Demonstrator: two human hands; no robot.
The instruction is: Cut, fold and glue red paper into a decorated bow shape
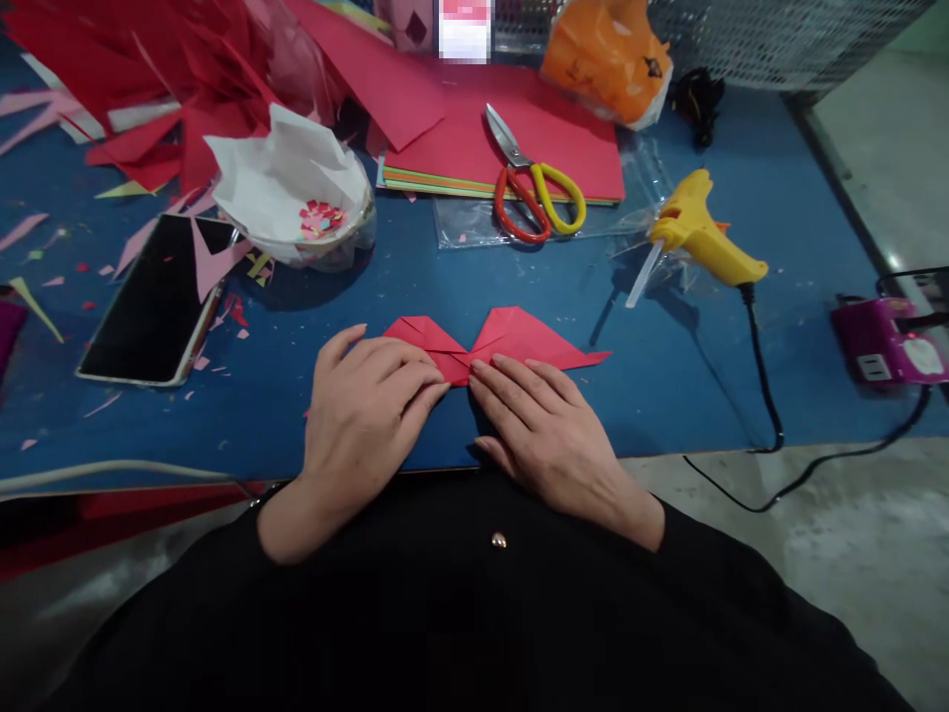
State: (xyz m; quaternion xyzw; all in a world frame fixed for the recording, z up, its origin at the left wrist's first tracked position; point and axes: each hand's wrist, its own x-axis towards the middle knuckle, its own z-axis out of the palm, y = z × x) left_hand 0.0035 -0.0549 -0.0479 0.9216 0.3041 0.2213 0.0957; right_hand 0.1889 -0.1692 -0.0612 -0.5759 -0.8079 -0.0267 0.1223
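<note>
Nearest the body, the left hand [363, 400] is lying flat with its fingers together and lightly curved, pressing down on the left wing of a folded red paper shape [498, 346] that is resting on the blue bench [667, 386] close to its near edge; the right hand [545, 430] is mirroring it, fingers extended and laid side by side, their tips bearing on the paper's narrow middle, so the two hands are meeting at the centre, seemingly pinning the folds flat while a crease is being set. The right wing of the paper is poking out free beyond the right hand's fingertips. Left of the left hand, a dark-screened smartphone [152, 307] is lying face up among pink and red paper scraps, within easy reach yet clear of the folding spot. Just beyond it, a clear bowl lined with white paper [297, 198] is collecting small cut pieces. Farther from the right hand, a yellow hot glue gun [701, 232] is resting on its side, its black cord trailing off the bench edge. Past both hands, red-and-yellow-handled scissors [530, 183] are sitting on a stack of red card sheets [534, 129], and an orange plastic bag [604, 54] is slumping at the far edge.
</note>
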